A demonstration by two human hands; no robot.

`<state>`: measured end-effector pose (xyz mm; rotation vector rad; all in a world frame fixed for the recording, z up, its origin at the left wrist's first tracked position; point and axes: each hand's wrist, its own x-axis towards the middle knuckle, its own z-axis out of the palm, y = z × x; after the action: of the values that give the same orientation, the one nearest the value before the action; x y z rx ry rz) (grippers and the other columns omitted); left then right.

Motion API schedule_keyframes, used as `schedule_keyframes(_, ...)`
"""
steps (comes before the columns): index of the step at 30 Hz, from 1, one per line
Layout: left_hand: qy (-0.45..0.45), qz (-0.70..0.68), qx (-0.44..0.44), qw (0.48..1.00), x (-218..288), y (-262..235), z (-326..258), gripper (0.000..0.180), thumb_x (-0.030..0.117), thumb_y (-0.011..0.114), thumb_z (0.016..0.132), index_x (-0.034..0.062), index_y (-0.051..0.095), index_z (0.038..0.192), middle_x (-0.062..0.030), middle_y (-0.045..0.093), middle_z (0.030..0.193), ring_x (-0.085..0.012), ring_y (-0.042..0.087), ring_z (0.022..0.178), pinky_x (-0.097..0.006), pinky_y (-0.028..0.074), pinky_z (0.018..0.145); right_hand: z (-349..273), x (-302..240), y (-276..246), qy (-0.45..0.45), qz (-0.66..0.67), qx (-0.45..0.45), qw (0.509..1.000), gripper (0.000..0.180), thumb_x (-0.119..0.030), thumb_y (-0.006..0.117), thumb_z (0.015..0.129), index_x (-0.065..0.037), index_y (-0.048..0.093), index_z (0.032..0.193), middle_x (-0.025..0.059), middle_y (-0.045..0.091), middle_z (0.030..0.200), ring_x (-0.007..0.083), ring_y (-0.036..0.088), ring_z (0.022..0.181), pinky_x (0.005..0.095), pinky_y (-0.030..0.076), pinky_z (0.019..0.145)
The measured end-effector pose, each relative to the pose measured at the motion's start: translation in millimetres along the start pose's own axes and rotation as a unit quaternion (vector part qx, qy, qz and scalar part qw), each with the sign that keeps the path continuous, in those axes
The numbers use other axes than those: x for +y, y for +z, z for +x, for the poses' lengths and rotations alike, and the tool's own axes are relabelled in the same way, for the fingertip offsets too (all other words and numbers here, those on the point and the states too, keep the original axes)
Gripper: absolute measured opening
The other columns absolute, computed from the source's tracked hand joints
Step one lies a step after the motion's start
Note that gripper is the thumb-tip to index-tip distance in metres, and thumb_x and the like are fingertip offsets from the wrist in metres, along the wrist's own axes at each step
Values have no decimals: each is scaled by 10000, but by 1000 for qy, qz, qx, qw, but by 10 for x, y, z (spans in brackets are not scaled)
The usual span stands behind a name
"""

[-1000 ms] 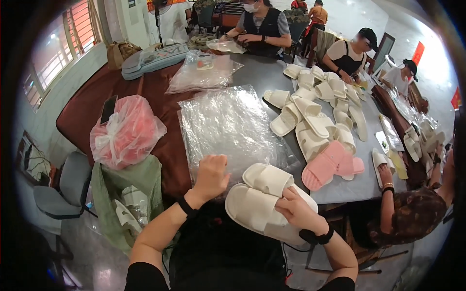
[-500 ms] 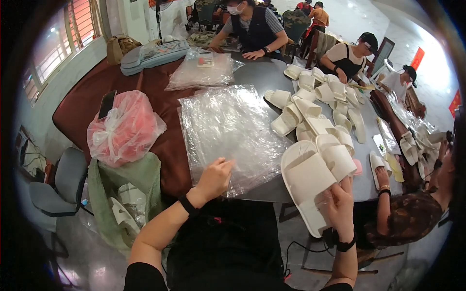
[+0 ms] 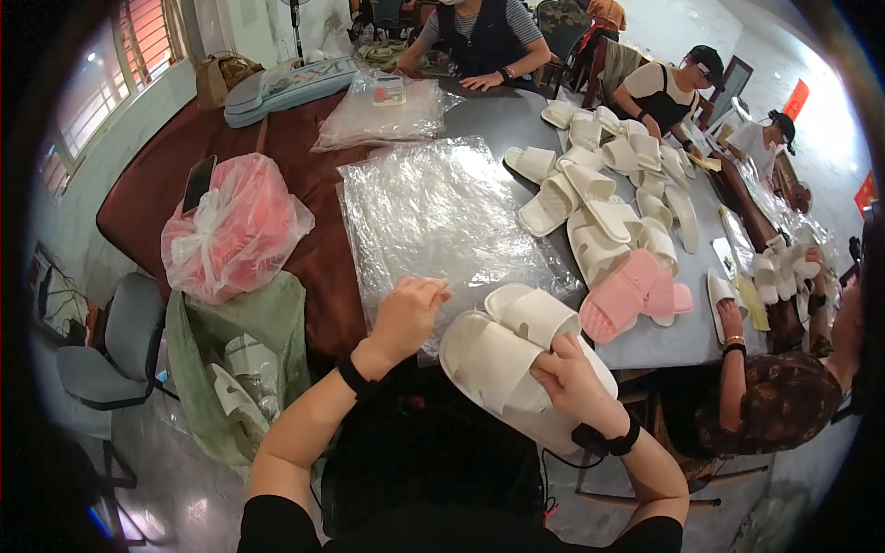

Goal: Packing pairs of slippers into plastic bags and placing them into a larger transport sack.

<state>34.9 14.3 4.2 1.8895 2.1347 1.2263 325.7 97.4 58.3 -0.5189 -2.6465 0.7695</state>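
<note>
A pair of white slippers [image 3: 493,359] is gripped in my right hand [image 3: 576,382], its fingers closed at the straps. The slippers hang over the table's front edge, one overlapping the other. My left hand [image 3: 406,318] is above the near left part of a stack of clear plastic bags [image 3: 433,212], its fingers pinched together. Whether a bag's edge is between those fingertips cannot be made out. Just right of the held pair, pink slippers [image 3: 630,290] lie on top of a heap of white slippers [image 3: 590,189].
A pink-filled plastic bag [image 3: 235,230] with a phone [image 3: 198,182] on it sits at left, above a green sack [image 3: 286,332] holding slippers. More clear bags [image 3: 383,115] lie farther back. Co-workers sit around the table; one's hand [image 3: 730,318] touches a slipper at right.
My right hand has carried the white slippers left toward the plastic bags. Pink slippers they mostly hid now show on the heap. My left hand has risen slightly, still pinched.
</note>
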Motion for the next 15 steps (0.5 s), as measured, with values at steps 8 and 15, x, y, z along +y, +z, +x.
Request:
schedule_keyframes(8, 115, 90, 43, 988, 367, 57, 4, 363, 162, 684, 899, 22, 666, 1233, -145, 679, 1217, -313, 622, 1086, -415, 527, 891, 477, -9, 227, -9, -52, 63, 997, 61, -40, 655, 853, -18, 634, 906, 172, 493, 939, 388, 490, 956, 467, 412, 814)
schedule_keyframes(15, 153, 115, 61, 980, 489, -36, 56, 383, 134, 719, 867, 34, 675, 1234, -148, 658, 1241, -317, 601, 1125, -423, 515, 912, 915, 162, 483, 14, -1, 88, 996, 89, 3, 597, 844, -22, 626, 924, 262, 574, 939, 469, 518, 938, 510, 432, 845)
